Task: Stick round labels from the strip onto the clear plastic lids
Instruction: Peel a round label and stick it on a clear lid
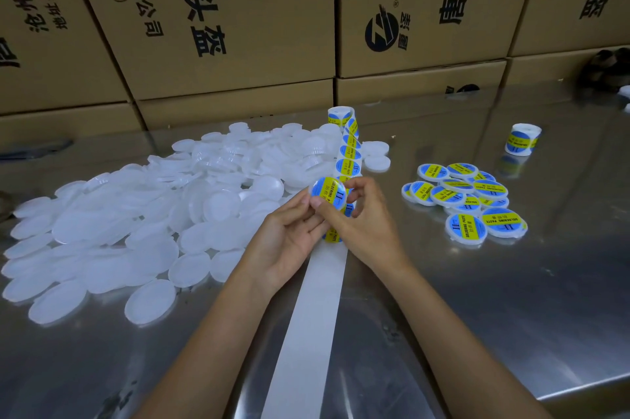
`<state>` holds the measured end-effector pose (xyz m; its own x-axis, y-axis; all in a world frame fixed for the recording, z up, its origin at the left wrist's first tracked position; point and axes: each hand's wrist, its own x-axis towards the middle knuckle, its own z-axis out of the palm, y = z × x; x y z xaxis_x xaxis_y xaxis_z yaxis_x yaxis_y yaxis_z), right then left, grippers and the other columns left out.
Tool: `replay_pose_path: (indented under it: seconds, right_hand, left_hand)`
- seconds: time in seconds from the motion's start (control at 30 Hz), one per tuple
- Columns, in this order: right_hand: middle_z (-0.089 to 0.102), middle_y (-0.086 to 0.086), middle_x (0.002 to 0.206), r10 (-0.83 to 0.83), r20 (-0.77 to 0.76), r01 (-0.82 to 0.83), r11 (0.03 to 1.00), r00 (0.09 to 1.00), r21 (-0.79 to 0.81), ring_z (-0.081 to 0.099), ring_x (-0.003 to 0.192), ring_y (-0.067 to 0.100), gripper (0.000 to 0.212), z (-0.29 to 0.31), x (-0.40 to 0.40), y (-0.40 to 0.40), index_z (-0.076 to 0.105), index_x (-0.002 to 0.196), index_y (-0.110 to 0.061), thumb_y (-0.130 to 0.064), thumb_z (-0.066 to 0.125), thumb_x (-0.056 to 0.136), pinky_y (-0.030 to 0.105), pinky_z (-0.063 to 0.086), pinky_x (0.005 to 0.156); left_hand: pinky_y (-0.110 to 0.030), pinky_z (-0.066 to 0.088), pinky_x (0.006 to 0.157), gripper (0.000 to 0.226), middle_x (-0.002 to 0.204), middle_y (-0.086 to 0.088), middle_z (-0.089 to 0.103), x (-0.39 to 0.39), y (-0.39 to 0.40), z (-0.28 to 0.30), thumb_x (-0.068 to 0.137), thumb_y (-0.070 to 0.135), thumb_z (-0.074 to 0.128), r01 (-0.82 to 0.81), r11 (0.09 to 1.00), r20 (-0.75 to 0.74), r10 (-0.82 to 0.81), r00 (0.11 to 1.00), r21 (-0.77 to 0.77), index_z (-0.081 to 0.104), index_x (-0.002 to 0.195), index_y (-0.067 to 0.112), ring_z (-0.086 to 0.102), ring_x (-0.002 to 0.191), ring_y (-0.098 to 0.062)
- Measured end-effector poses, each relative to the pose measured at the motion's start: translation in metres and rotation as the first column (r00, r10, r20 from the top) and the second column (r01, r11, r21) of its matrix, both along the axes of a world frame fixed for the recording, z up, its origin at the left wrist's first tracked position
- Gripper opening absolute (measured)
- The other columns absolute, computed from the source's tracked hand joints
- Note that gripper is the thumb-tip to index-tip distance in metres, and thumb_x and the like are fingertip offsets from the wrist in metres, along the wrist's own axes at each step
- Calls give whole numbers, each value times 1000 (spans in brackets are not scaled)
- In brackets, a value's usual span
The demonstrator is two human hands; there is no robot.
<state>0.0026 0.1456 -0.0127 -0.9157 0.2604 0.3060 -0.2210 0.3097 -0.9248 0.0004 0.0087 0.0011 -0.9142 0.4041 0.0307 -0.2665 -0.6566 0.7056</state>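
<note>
Stacked cardboard cartons are forming the backdrop behind a stainless steel table. A broad heap of unlabelled clear plastic lids is lying on the table's left half, nearer the left hand; a smaller cluster of finished labelled lids is lying to the right, nearer the right hand. A spent white backing strip is running from the near edge away from the viewer, its long axis pointing toward the label roll; the blue-and-yellow label strip is continuing along that axis. A spare roll is standing far right. The left hand is grasping a lid by its rim, raised above the strip, label facing the camera. The right hand is pinching that lid's near edge, thumb pressing on the label. Judged: the label is being smoothed down; the finished cluster lies rightward of the grip.
</note>
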Motion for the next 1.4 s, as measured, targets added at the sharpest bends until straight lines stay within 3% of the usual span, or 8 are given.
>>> replay_pose_path:
  seconds: [0.2, 0.33, 0.5, 0.63, 0.77, 0.93, 1.13, 1.4]
  right_hand:
    - [59, -2, 75, 0, -79, 10, 991, 997, 132, 48, 60, 7, 34, -3, 2, -2, 59, 87, -21, -54, 66, 87, 19, 40, 56]
    - [62, -3, 68, 19, -71, -11, 994, 997, 106, 48, 53, 8, 24, 0, 3, 2, 60, 98, -21, -44, 62, 93, 29, 44, 55]
    - [39, -5, 50, 24, -107, -2, 979, 994, 204, 36, 51, 14, 33, 2, 6, 5, 49, 84, -4, -31, 52, 101, 31, 28, 52]
    - [34, -5, 51, 32, -119, -4, 973, 992, 232, 31, 51, 14, 38, 6, 8, 6, 33, 69, -18, -23, 49, 103, 23, 25, 48]
    - [40, -5, 55, 58, -99, -31, 967, 993, 253, 37, 52, 12, 38, 8, 8, 9, 37, 68, -20, -22, 45, 105, 23, 27, 51]
    - [46, -3, 59, 86, -76, -67, 973, 993, 221, 42, 59, 17, 35, 9, 8, 11, 45, 73, -13, -24, 41, 106, 35, 33, 60]
    - [41, -8, 55, 116, -86, -90, 963, 990, 254, 38, 54, 10, 40, 12, 9, 10, 37, 67, -29, -23, 40, 106, 25, 30, 55]
    - [39, -7, 54, 146, -90, -122, 964, 985, 234, 38, 53, 7, 41, 13, 10, 8, 36, 65, -25, -23, 41, 106, 21, 30, 54]
  left_hand:
    - [-37, 52, 102, 40, 138, -20, 60, 1, 3, 1, 95, 6, 48, 63, 997, -59, -61, 996, 34, 58, 134, 0, 59, 128, -30]
    - [-35, 48, 108, 38, 137, -16, 62, 0, 4, 0, 101, 9, 47, 52, 987, -130, -71, 989, -149, 58, 135, -1, 58, 131, -26]
    - [-33, 56, 79, 16, 80, -7, 63, -6, 2, -4, 97, 15, 61, -191, 889, -108, 160, 981, -417, 71, 88, 5, 61, 84, -21]
    - [-33, 51, 74, 13, 75, -6, 64, -1, -1, -8, 91, 16, 72, -263, 745, -285, 103, 953, -613, 73, 78, 14, 59, 76, -22]
    - [-31, 58, 73, 19, 95, -7, 75, -1, 0, -5, 83, 9, 80, -400, 660, -393, 169, 904, -636, 72, 101, 12, 70, 78, -13]
    - [-25, 55, 56, 16, 67, -10, 70, 2, 1, -1, 83, 11, 81, -419, 642, -382, 206, 901, -642, 72, 91, 1, 63, 53, -15]
    - [-26, 57, 54, 28, 62, -17, 69, 5, 2, 0, 88, 27, 76, -420, 663, -351, 245, 904, -619, 71, 75, 3, 66, 50, -23]
    - [-27, 52, 43, 54, 57, -20, 65, 12, 12, 3, 98, 44, 60, -402, 652, -298, 271, 915, -643, 70, 63, 4, 61, 41, -26]
